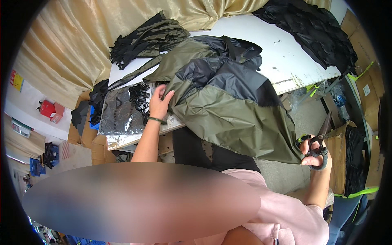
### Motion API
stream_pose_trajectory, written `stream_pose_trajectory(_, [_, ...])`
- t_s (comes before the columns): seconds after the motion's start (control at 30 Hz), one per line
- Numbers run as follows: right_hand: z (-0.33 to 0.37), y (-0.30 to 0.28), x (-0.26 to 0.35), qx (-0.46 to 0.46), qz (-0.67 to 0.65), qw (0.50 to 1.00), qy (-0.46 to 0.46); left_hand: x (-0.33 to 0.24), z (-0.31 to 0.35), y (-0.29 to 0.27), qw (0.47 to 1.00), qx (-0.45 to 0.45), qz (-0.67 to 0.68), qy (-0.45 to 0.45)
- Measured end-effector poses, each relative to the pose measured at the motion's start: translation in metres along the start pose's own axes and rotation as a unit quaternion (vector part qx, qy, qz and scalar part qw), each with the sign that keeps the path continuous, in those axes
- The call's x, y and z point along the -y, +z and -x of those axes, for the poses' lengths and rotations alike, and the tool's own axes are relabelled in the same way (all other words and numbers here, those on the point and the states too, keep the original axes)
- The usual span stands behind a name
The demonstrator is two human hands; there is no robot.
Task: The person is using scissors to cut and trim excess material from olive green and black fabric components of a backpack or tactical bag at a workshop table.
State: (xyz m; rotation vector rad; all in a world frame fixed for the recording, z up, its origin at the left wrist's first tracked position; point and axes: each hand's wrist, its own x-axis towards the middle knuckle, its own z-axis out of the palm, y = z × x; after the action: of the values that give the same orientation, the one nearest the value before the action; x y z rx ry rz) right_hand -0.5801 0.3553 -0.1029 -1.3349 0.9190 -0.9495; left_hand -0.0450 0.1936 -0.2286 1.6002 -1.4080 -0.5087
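A large sewn piece of thin, shiny olive-green and dark grey fabric [228,110] is draped over the table's front edge, with black straps showing at its far end. My right hand [315,153] pinches the fabric's near right corner, pulling it out past the table. In that same hand is a pair of dark scissors [325,124], fingers at the handle loops and blades pointing up and away. Beside the fabric's left edge is my left hand [160,104], its thumb spread from the fingers and touching or almost touching the cloth. Some of its fingertips are hard to make out.
The white table [281,49] carries a stack of olive and black strips [151,38], a black fabric pile [312,30] and a clear bag [116,112] beside black buckles [141,98]. Cardboard boxes [338,157] stand at the right. A beige curtain [77,36] hangs behind.
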Motion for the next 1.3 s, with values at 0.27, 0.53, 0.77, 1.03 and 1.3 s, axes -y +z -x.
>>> stream_pose_trajectory(0.27, [0.041,-0.064,-0.049,-0.052,0.158,0.968,0.186,-0.067,0.094,-0.068,0.952,0.106,0.272,-0.090])
stream_pose_trajectory(0.53, [0.027,-0.066,-0.161,0.046,0.194,0.906,0.372,0.062,0.254,-0.158,0.929,0.213,-0.136,-0.268])
stream_pose_trajectory(0.77, [-0.061,-0.013,-0.146,-0.026,0.293,0.953,0.079,-0.042,0.219,-0.087,0.977,0.141,-0.155,0.031])
stream_pose_trajectory(1.03, [-0.113,0.089,-0.184,0.164,0.341,0.926,-0.005,0.010,0.202,-0.040,0.916,0.356,-0.173,0.061])
stream_pose_trajectory(1.3, [-0.133,0.077,-0.202,0.141,0.275,0.951,0.025,0.033,0.221,-0.040,0.908,0.386,-0.164,-0.006])
